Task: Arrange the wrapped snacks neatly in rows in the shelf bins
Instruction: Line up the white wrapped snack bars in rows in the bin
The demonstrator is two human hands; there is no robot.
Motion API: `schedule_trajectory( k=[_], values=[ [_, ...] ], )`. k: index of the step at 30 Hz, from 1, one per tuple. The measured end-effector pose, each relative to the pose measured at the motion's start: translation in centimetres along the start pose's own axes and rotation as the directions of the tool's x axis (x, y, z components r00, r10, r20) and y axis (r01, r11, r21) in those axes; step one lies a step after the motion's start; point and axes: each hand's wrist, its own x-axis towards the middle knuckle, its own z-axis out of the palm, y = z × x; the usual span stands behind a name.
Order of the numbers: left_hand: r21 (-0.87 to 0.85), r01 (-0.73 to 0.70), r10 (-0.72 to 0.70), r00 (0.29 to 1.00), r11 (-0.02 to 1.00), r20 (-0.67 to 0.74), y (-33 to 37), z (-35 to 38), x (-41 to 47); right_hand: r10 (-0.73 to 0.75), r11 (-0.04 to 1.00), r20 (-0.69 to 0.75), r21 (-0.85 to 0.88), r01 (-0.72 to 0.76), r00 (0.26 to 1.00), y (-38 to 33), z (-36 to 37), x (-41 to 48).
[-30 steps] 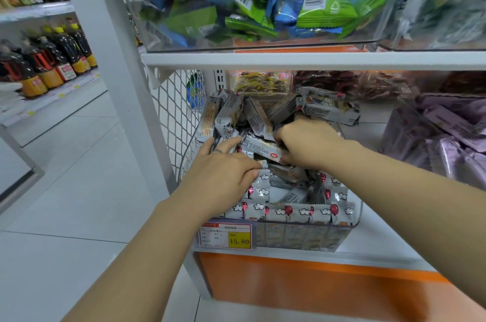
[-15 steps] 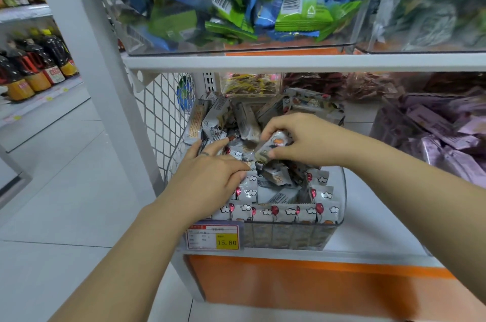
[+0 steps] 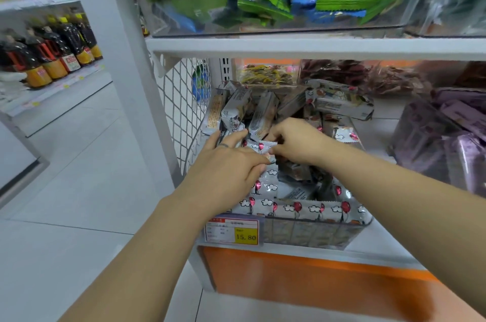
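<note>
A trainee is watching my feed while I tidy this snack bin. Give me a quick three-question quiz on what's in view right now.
1. True or false: the right hand pinches a snack over the bin.
2. Which price shows on the bin's tag? A 15.80, B 29.80, C 5.80.
3. Fill in: the tidy row of balloon wrappers stands along the bin's ___ wall.

Key: 1 true; 2 A; 3 front.
</note>
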Motion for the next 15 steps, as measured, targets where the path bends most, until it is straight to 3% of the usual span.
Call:
schedule_trajectory(
  k=[6, 11, 15],
  values=[
    [-0.011, -0.003, 0.003, 1.0, 1.0, 0.007, 0.1, -0.1, 0.1, -0.077, 0.995, 0.061, 0.074, 0.073, 0.995, -0.2, -2.6, -2.0],
    [-0.043, -0.016, 0.014, 0.999, 0.999, -0.03, 0.3, -1.0, -0.1, -0.136, 0.97, -0.158, 0.178, 0.163, 0.978, 1.0, -5.5, -7.7],
    [-0.053, -0.082, 0.075, 0.989, 0.995, -0.125, 1.2, -2.0, -0.2, -0.048, 0.956, -0.326, 0.257, 0.137, 0.944, 3.5, -5.5, -11.7]
  ],
)
